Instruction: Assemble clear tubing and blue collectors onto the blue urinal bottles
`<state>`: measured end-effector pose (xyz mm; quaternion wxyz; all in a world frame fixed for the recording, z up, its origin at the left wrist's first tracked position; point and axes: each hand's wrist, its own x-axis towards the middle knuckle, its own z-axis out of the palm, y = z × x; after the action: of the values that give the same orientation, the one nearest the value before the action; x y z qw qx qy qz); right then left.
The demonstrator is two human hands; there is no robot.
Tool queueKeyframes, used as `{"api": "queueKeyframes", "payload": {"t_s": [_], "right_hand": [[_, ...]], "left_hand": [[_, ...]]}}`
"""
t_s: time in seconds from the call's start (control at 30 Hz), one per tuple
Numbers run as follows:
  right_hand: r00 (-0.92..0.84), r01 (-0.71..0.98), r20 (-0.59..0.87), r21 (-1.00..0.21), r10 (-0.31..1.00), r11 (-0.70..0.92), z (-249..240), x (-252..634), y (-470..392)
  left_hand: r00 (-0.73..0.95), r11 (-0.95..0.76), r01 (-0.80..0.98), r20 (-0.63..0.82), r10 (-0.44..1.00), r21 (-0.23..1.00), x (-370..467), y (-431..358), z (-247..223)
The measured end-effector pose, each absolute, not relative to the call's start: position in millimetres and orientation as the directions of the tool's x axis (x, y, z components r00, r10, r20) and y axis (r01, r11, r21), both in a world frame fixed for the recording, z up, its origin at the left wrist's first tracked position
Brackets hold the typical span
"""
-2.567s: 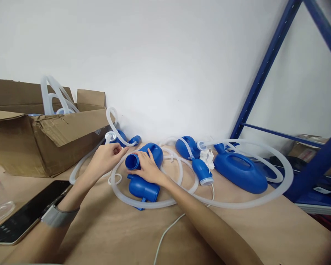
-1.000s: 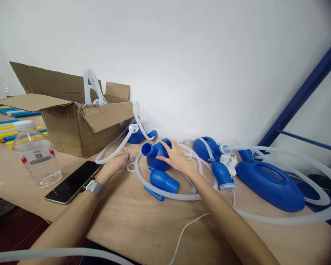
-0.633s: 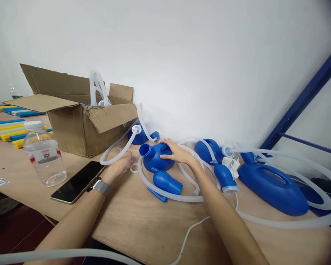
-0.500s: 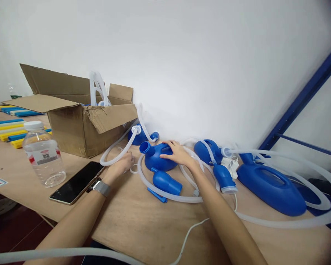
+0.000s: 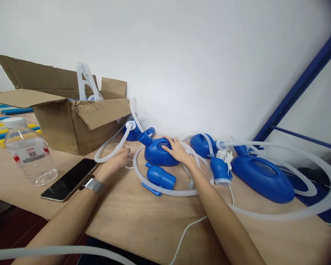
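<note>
Nearest us, a pale tube (image 5: 57,251) curves across the bottom of our view and a white cable (image 5: 186,229) snakes over the tabletop. A blue strip (image 5: 150,189) pokes out from under the clear hose (image 5: 134,163), and just behind lies the blue cup (image 5: 161,177) on its side, much as half a second ago. Now our left hand (image 5: 123,158): it was raised beside the jug's mouth earlier, and here it's down on the table past the phone (image 5: 68,179), fingers curled in; we can't tell whether they hold anything. And the blue jug (image 5: 157,156) has swung round! Its mouth faced us; now its neck points up and left, showing us its long side, on the table behind the cup. Our right hand (image 5: 178,151) has it loosely, thumb and fingers spread over the handle end. Farther back, the open carton (image 5: 57,129) has slid leftward in our view.
</note>
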<state>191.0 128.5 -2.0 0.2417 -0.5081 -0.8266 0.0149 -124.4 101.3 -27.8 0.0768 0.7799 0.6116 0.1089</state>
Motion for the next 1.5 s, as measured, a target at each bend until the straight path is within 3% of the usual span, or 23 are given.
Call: {"api": "queueKeyframes", "payload": {"t_s": [0.17, 0.4, 0.57, 0.7, 0.77, 0.83, 0.9, 1.0, 1.13, 1.5], "right_hand": [[-0.359, 0.818, 0.4, -0.3, 0.843, 0.49, -4.9, 191.3, 127.6], [-0.362, 0.812, 0.386, -0.316, 0.848, 0.491, -4.1, 192.1, 127.4], [-0.375, 0.803, 0.378, -0.323, 0.846, 0.5, -2.5, 193.2, 127.9], [-0.384, 0.782, 0.392, -0.344, 0.836, 0.52, -4.0, 195.1, 131.0], [-0.404, 0.759, 0.402, -0.355, 0.822, 0.546, -3.6, 196.6, 132.3], [-0.434, 0.727, 0.411, -0.366, 0.802, 0.581, -1.7, 198.3, 132.4], [-0.469, 0.69, 0.415, -0.379, 0.78, 0.616, 1.2, 200.2, 131.0], [-0.502, 0.641, 0.421, -0.405, 0.755, 0.652, 4.8, 202.8, 127.4], [-0.501, 0.588, 0.44, -0.458, 0.745, 0.666, 4.5, 204.3, 126.0], [-0.468, 0.435, 0.415, -0.661, 0.781, 0.612, 3.6, 213.6, 128.9]], "left_hand": [[0.36, -0.343, 0.917, -0.051, 0.932, 0.202, -123.7, 88.9, -10.4], [0.428, -0.385, 0.884, -0.124, 0.895, 0.265, -116.2, 82.7, -7.8], [0.385, -0.357, 0.877, -0.024, 0.923, 0.323, -120.1, 86.0, -7.7], [0.238, -0.299, 0.882, 0.202, 0.95, 0.364, -125.1, 85.0, 4.3], [0.099, -0.268, 0.827, 0.342, 0.935, 0.494, -121.1, 84.1, 9.1], [-0.012, -0.314, 0.66, 0.428, 0.904, 0.682, -112.1, 82.6, 10.6], [-0.022, -0.414, 0.482, 0.483, 0.875, 0.772, -101.2, 80.3, 9.1], [0.077, -0.537, 0.475, 0.575, 0.814, 0.697, -88.7, 76.8, 5.5], [0.109, -0.571, 0.549, 0.625, 0.773, 0.61, -84.9, 77.7, 2.6], [0.112, -0.551, 0.492, 0.579, 0.808, 0.674, -82.5, 84.9, -0.8]]}}
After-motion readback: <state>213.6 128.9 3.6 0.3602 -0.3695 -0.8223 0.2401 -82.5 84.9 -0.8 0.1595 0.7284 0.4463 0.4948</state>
